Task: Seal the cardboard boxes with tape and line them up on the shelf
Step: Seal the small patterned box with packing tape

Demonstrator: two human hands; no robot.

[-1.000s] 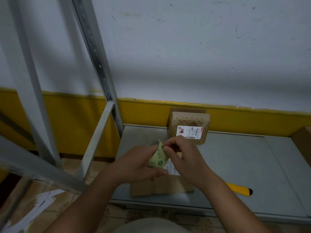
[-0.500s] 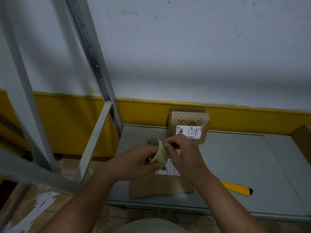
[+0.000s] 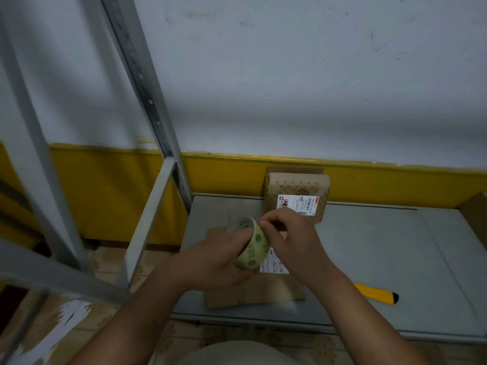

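A roll of pale tape with green print (image 3: 252, 246) is gripped in my left hand (image 3: 213, 262), above a flat brown cardboard box (image 3: 263, 292) lying near the front of the grey shelf (image 3: 369, 259). My right hand (image 3: 292, 241) pinches at the top edge of the roll with thumb and fingertips. The box carries a white label (image 3: 274, 264), mostly hidden by my hands. A second patterned box with a white shipping label (image 3: 297, 196) stands at the back of the shelf against the wall.
A yellow-handled cutter (image 3: 379, 293) lies on the shelf right of the flat box, partly under my right forearm. Grey metal shelf uprights (image 3: 147, 101) rise at the left. Another cardboard box edge (image 3: 474, 219) shows at far right. Torn white paper (image 3: 52, 330) lies on the floor.
Both hands have lifted the tape roll slightly and tilted it, so its open core now faces up-left. My right fingers stay pinching at the roll's edge.
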